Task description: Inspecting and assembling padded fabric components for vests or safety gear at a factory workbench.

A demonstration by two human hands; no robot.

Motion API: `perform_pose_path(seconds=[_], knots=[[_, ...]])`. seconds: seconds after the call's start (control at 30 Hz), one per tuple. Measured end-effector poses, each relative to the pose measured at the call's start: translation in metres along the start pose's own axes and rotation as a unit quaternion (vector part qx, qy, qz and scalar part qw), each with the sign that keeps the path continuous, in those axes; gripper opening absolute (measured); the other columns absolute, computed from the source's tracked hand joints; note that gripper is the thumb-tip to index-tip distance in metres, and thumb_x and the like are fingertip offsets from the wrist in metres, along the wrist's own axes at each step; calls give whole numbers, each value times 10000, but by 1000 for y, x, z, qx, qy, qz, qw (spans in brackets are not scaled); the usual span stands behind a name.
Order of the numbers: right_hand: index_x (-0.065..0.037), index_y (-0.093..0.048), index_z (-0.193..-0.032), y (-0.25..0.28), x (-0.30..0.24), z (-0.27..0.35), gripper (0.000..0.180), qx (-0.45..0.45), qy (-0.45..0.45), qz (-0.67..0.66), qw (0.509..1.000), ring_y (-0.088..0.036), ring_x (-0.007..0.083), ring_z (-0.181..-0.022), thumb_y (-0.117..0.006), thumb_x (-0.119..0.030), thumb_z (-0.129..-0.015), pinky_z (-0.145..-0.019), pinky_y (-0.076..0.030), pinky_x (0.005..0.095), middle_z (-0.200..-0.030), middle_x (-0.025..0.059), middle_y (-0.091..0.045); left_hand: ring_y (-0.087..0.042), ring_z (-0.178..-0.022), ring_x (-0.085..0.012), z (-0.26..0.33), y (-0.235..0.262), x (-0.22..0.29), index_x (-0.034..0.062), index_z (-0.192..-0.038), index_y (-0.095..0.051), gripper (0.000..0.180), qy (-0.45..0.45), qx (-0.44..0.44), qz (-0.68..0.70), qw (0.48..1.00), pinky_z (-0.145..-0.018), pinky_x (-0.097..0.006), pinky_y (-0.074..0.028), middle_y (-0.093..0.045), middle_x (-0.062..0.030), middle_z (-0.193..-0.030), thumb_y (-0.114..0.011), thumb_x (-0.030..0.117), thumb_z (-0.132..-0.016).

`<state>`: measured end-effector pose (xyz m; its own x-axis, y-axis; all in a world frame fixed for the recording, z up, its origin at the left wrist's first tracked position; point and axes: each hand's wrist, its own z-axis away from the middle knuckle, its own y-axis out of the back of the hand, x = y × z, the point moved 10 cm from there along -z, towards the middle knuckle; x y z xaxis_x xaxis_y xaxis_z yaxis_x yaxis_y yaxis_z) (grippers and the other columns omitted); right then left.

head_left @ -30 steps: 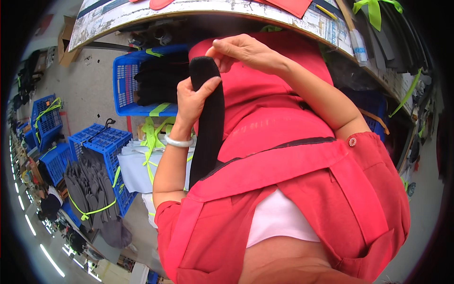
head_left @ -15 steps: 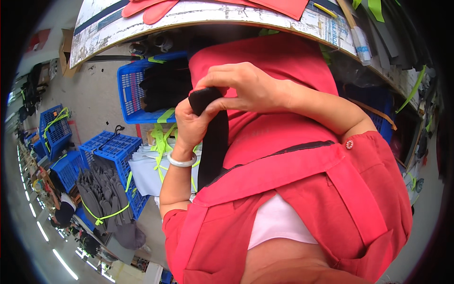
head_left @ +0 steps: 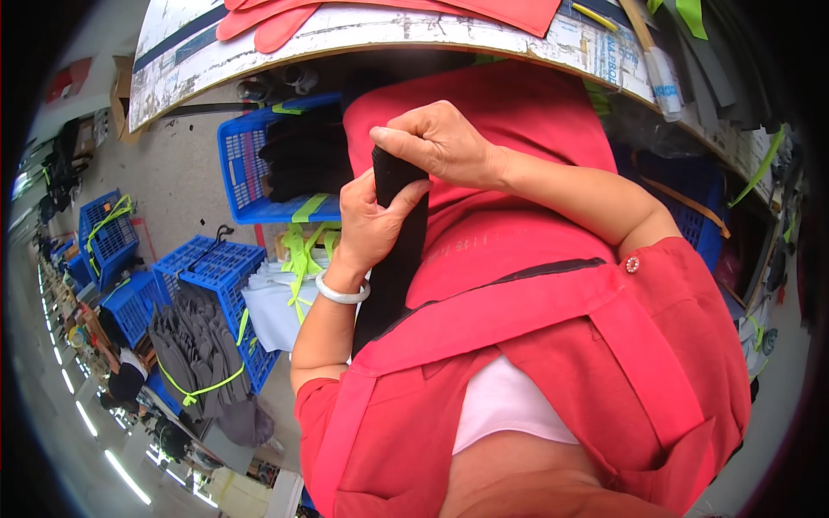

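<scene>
A long black fabric strip [head_left: 397,259] stands upright in front of my red apron, its lower part running down toward my waist. My left hand [head_left: 371,220], with a pale bangle at its wrist, is closed round the strip, the thumb lying on its face. At the strip's top end my right hand [head_left: 445,147] pinches the edge, thumb toward the left and fingers curled behind. The strip's back side and some fingertips are hidden.
A worn white table [head_left: 363,26] with flat red cut pieces [head_left: 285,17] lies ahead. To the left, a blue crate [head_left: 226,164] holds black pieces. Farther left, a bundle of grey pieces [head_left: 194,345] is tied with yellow-green ribbon. Blue crates stand nearby.
My right hand has shifted up and its thumb now lies along the strip's top end. The strip's top, earlier bent over toward me, now stands straighter. My left hand has moved slightly right.
</scene>
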<state>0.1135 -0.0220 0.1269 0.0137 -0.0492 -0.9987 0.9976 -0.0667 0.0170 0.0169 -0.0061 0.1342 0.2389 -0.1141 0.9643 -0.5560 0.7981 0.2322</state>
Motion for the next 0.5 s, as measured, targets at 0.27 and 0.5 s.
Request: perform_pose_path(seconds=[0.27, 0.5], knots=[[-43, -641, -1140, 17, -17, -2, 339, -68, 59, -153, 984, -572, 80, -800, -469, -305, -1012, -733, -483, 226, -941, 12, -630, -614, -1001, -206, 15, -19, -24, -49, -1326, -435, 589, 186, -204, 614, 740, -855, -300, -505, -583, -150, -1184, -624, 332, -918], [-12, -626, -1108, 23, 29, 7, 526, -7, -132, -210, 969, -594, 98, -758, -421, -484, -993, -661, -517, 240, -884, 43, -631, -636, -924, -121, -1, 44, -22, -35, -1154, -572, 361, 151, -27, 265, 952, -833, -243, -518, -658, -84, -1032, -716, 19, -827]])
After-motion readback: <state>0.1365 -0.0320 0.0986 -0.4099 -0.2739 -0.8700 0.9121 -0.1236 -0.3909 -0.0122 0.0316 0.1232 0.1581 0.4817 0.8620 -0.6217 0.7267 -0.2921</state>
